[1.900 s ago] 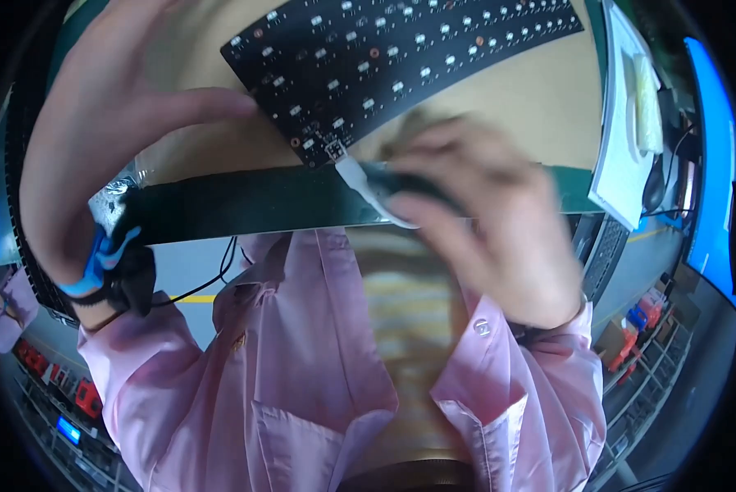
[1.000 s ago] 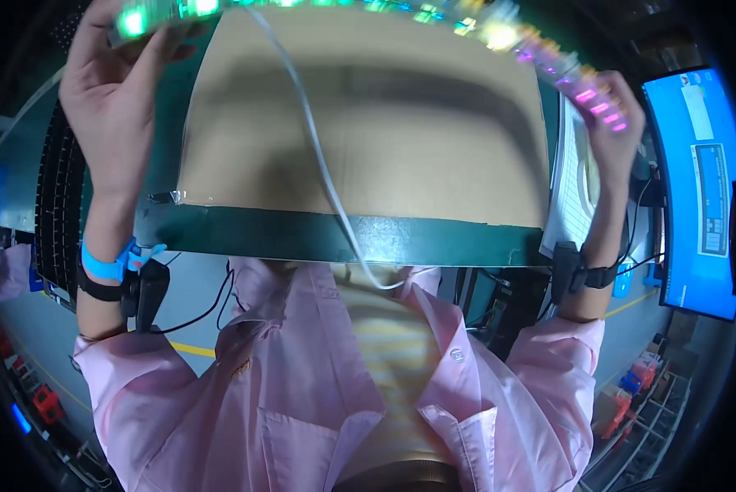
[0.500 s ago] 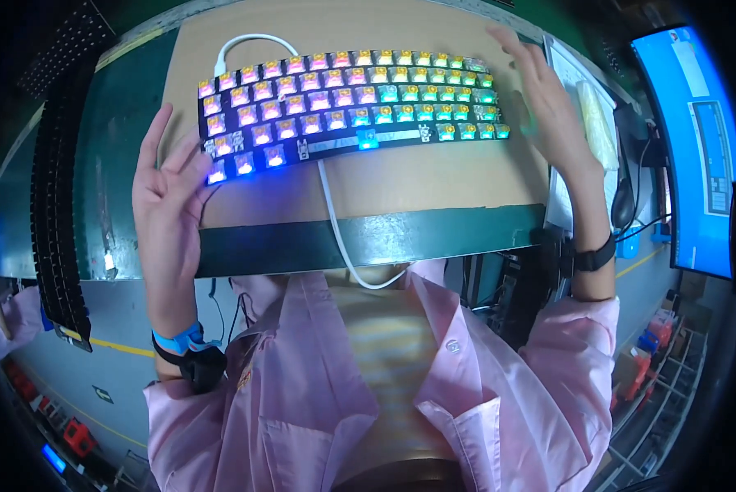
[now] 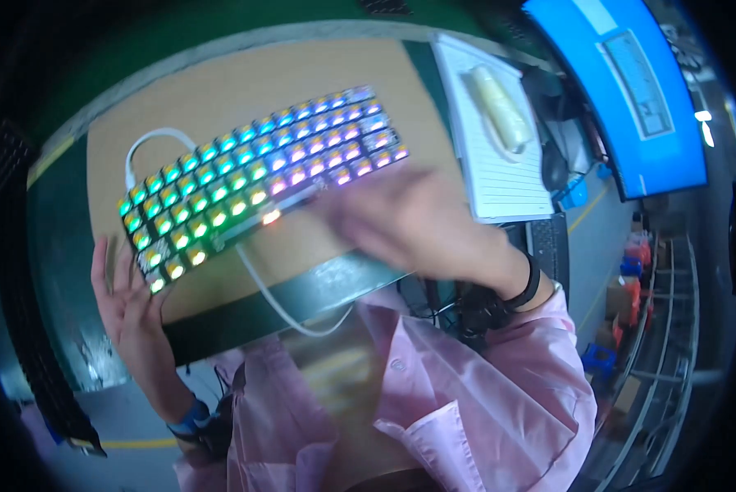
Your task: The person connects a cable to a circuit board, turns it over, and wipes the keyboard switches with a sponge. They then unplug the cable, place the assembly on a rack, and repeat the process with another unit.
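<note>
A keyboard without keycaps (image 4: 245,168), its bare switches lit green, blue, pink and orange, lies tilted on a brown board (image 4: 302,70). A white cable (image 4: 273,305) comes out from under its near edge and runs over the table edge; another loop of it shows at the far left. My left hand (image 4: 130,307) is at the keyboard's near left corner, fingers apart, thumb by the edge. Whether it bears on the keyboard I cannot tell. Smeared by motion, my right hand (image 4: 417,221) is over the board beside the keyboard's near right part, and its fingers cannot be made out.
On the right, lined paper (image 4: 511,189) bears a pale yellow wrapped roll (image 4: 501,111). Past it are a black mouse (image 4: 555,168) and a lit monitor (image 4: 630,90). A long black strip (image 4: 31,344) runs along the left. Shelves with red and blue bins (image 4: 622,299) stand at the lower right.
The view has turned, so keyboard and board appear tilted and farther left. My right hand has come from beyond the keyboard's right end to its near right side. The key lights have changed colour.
</note>
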`<state>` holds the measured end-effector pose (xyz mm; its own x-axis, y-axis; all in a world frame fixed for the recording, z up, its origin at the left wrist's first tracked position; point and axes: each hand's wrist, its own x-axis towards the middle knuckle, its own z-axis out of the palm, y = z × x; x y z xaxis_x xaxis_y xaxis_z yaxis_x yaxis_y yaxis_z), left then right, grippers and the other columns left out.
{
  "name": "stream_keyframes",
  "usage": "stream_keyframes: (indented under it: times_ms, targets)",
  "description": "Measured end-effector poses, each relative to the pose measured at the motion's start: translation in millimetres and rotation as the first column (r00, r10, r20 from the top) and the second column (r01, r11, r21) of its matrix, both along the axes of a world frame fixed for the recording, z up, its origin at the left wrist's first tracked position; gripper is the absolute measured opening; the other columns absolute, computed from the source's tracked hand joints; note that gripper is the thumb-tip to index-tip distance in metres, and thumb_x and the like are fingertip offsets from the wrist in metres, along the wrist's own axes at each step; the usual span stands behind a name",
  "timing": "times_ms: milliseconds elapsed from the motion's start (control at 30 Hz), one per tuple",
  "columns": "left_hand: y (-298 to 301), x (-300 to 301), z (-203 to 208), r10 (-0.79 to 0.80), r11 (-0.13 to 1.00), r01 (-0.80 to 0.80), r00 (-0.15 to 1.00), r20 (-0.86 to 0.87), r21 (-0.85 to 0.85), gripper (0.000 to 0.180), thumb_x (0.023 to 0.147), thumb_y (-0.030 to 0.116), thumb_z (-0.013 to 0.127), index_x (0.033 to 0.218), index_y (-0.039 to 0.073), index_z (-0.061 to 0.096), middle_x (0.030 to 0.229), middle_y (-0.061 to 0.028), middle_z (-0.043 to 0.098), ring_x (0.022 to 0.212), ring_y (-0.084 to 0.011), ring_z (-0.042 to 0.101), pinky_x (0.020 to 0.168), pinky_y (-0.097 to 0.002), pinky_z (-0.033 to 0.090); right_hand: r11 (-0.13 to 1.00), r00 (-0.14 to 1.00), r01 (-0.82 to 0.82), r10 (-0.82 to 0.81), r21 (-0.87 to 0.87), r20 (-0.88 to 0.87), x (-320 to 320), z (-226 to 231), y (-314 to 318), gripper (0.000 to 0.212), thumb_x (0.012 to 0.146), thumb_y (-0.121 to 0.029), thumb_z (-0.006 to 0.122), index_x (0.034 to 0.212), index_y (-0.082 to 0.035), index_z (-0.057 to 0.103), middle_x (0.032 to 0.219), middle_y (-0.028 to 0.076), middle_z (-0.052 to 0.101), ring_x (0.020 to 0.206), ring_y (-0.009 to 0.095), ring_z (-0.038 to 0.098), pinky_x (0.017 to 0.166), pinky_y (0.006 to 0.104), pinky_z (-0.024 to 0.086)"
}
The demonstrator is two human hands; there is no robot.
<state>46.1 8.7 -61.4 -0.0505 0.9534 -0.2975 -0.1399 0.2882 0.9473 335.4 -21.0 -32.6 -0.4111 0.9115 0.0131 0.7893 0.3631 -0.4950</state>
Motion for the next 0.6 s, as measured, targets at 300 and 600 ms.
stream_keyframes:
  times_ms: [300,600]
  targets:
    - [17,-7,-2,-0.107,0.991,0.116,0.984,0.14,-0.062,0.063,0.08,-0.001,0.047,0.135,0.003,0.016,0.125,-0.0217,0.04,0.107,-0.0244,0.05,0.083,-0.0289,0.046,0.501,0.431,0.863,-0.795,0.063,0.426,199,-45,24,0.061,0.071,-0.04,0.066,0.121,-0.013,0.047,0.101,0.017,0.057,0.092,0.03,0.056,0.079,0.0365,0.044]
    - [19,-2,7,-0.302,0.948,0.316,0.931,0.208,-0.038,0.07,0.079,-0.006,0.047,0.137,0.003,0.01,0.122,-0.022,0.043,0.103,-0.0232,0.053,0.08,-0.0261,0.048,0.59,0.571,0.792,-0.807,0.158,0.15,135,-18,52,0.065,0.061,-0.03,0.075,0.114,-0.008,0.046,0.102,0.016,0.056,0.091,0.031,0.057,0.081,0.0374,0.044]
